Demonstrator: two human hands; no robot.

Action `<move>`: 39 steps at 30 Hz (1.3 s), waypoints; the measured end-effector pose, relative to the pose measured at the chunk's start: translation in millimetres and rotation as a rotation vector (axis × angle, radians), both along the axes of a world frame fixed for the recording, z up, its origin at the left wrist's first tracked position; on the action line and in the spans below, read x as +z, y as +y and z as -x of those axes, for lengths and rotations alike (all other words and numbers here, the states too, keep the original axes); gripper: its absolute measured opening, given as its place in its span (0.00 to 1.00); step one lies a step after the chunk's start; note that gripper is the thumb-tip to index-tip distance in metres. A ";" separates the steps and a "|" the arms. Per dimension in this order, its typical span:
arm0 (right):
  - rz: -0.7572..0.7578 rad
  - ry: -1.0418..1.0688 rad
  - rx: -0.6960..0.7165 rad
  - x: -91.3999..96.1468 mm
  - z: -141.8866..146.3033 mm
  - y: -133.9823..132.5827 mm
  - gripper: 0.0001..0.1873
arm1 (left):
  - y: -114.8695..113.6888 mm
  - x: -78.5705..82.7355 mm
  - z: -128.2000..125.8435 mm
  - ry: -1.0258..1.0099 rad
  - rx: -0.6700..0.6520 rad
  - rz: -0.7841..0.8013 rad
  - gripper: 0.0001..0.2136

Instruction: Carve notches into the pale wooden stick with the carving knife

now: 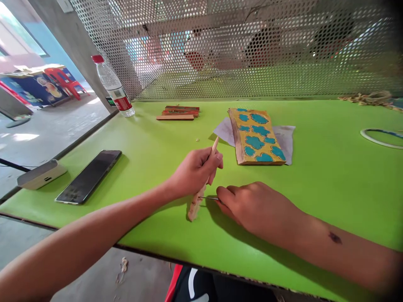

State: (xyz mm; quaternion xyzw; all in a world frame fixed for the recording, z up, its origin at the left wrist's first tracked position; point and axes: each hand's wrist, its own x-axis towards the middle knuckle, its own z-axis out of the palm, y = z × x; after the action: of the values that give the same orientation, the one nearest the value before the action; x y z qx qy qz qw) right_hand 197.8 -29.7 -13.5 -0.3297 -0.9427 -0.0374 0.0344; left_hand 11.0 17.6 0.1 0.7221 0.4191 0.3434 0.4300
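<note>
green table (330,188) | phone (88,177) | water btl (113,88) | board (256,136) | L hand (197,172), wood stick (195,205)

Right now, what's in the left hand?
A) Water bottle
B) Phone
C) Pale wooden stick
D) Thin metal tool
C. The left hand is closed around the pale wooden stick; the thin metal tool is in the right hand.

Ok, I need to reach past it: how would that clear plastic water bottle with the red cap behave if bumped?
The clear plastic bottle probably tips easily, tall on a narrow base. Thin-looking walls suggest it is light. Its round body would likely roll along the green tabletop.
</note>
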 end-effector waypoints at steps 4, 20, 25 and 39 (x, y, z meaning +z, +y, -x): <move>0.078 -0.018 -0.058 2.7 2.4 -6.1 0.06 | -1.2 -0.7 -0.6 -0.037 0.030 -0.009 0.15; 0.478 0.105 -0.093 21.1 -1.6 5.4 0.14 | -13.4 9.0 0.9 -0.105 0.027 -0.238 0.13; 0.155 0.026 -0.056 6.8 -0.7 2.9 0.09 | -4.3 2.0 2.3 -0.182 0.057 -0.144 0.15; 0.072 0.039 -0.059 0.3 -4.1 1.5 0.08 | 1.2 1.9 6.4 -0.178 0.005 -0.194 0.19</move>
State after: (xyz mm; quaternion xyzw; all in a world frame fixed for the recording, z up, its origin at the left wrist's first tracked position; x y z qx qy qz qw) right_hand 201.9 -28.2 -13.2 -0.3590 -0.9325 0.0018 0.0397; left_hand 4.6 18.8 2.0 0.7258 0.3460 0.4463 0.3929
